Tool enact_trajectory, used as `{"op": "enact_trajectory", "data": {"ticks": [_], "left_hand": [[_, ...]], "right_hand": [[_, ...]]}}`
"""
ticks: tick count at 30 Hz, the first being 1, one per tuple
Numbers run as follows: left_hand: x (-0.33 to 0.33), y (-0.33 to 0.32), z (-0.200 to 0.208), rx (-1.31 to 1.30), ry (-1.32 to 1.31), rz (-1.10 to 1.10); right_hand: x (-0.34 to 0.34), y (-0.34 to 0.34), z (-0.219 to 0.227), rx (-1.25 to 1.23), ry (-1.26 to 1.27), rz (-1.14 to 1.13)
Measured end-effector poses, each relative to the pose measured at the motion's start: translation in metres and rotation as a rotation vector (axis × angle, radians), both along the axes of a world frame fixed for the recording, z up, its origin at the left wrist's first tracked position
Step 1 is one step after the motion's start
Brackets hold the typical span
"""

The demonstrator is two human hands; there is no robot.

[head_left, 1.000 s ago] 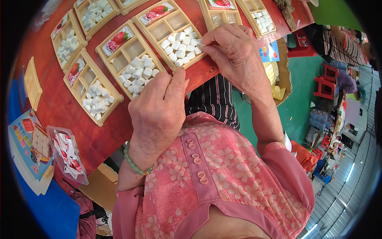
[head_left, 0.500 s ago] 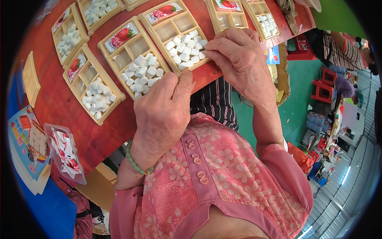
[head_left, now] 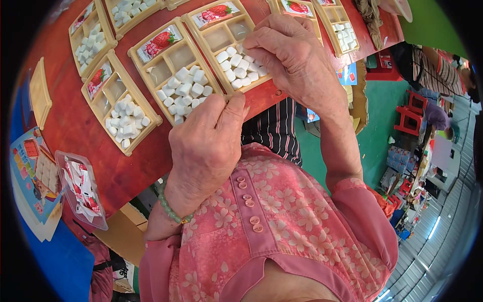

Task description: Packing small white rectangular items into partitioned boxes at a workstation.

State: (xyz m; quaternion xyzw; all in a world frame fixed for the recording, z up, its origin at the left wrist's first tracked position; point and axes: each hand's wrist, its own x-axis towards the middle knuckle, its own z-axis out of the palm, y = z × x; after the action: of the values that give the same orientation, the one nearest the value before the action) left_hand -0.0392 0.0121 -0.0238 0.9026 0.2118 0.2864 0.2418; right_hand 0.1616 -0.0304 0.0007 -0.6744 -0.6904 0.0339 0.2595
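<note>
A beige compartment tray lies in front of me, with small white marshmallows in its near part and a strawberry-printed sachet at its far end. Over its right side, my right hand is bent with thumb and fingertips pinched together above the marshmallows; whatever is between them is hidden. My left hand is closed, thumb against forefinger, by the near corner of this tray. It partly covers a second filled tray to the left. What it holds, if anything, does not show.
More filled trays stand on the red table. At the left are a beige lid-like piece, printed cards and a clear tub of sachets. Right of the table are a cardboard box and red stools; people are beyond.
My right hand has moved up and left, from the tray's right edge to above its marshmallows. My left hand stays nearly in place. The trays sit slightly shifted in view.
</note>
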Motion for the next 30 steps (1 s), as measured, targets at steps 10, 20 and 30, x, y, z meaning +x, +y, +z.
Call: {"op": "enact_trajectory", "data": {"ticks": [10, 20, 30], "left_hand": [[0.001, 0.000, -0.002, 0.018, 0.002, -0.002], [0.001, -0.002, -0.002, 0.030, 0.039, -0.001], [0.001, -0.002, -0.005, 0.039, 0.032, -0.005]], "right_hand": [[-0.004, -0.016, 0.007, -0.068, 0.116, 0.027], [-0.005, -0.015, 0.005, -0.091, 0.071, 0.003], [-0.007, -0.013, 0.006, -0.099, 0.050, 0.027]]}}
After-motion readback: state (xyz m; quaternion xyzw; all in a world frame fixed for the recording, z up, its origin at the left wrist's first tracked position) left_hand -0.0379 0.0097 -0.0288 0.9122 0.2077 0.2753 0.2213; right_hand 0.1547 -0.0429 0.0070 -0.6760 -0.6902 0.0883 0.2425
